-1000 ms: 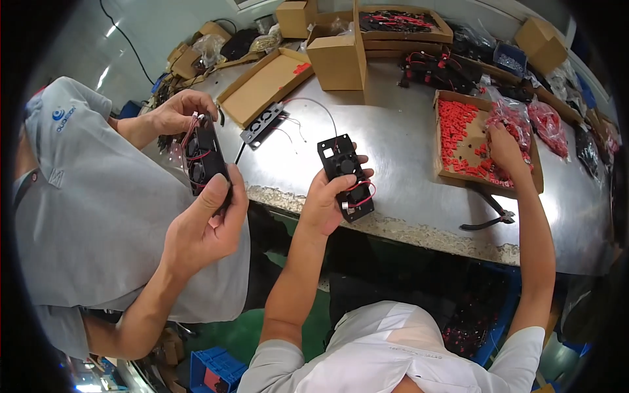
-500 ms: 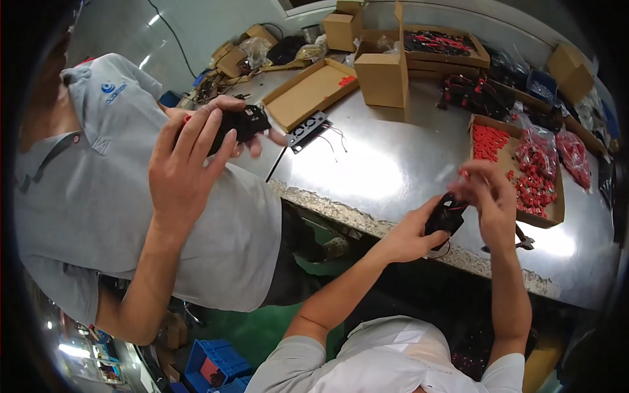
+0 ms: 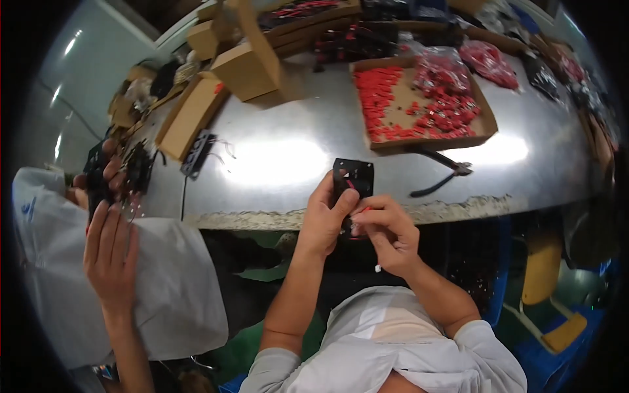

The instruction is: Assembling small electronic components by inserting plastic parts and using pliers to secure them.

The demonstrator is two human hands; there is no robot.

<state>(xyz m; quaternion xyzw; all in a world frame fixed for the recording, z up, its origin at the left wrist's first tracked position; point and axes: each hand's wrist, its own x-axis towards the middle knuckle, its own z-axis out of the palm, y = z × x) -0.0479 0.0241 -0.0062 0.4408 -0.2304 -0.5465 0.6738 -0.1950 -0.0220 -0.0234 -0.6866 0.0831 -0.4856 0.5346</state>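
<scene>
My left hand (image 3: 322, 216) is closed around a black panel (image 3: 359, 173), its thumb lying across the face. The panel is tilted upright over the table's front edge, and a bit of red wire shows on it. Against the panel's lower part, my right hand (image 3: 395, 237) is pinched on a small red piece (image 3: 367, 209), mostly hidden by the fingers. A small white connector (image 3: 378, 268) hangs below the right hand. Near both hands, a cardboard tray (image 3: 486, 121) on the table holds many red parts (image 3: 380, 98), loose and bagged.
Dark-handled pliers (image 3: 440, 171) lie on the metal table (image 3: 295, 124). A black panel with wires (image 3: 198, 154) rests beside a shallow cardboard box (image 3: 190, 114). At left a co-worker's hand (image 3: 108, 252) holds black parts. An upright carton (image 3: 246, 72) stands at the back; a yellow chair (image 3: 542, 262) is at right.
The view has swung right, so the co-worker and table items sit farther left. My right hand has come down from above the black part to its lower end.
</scene>
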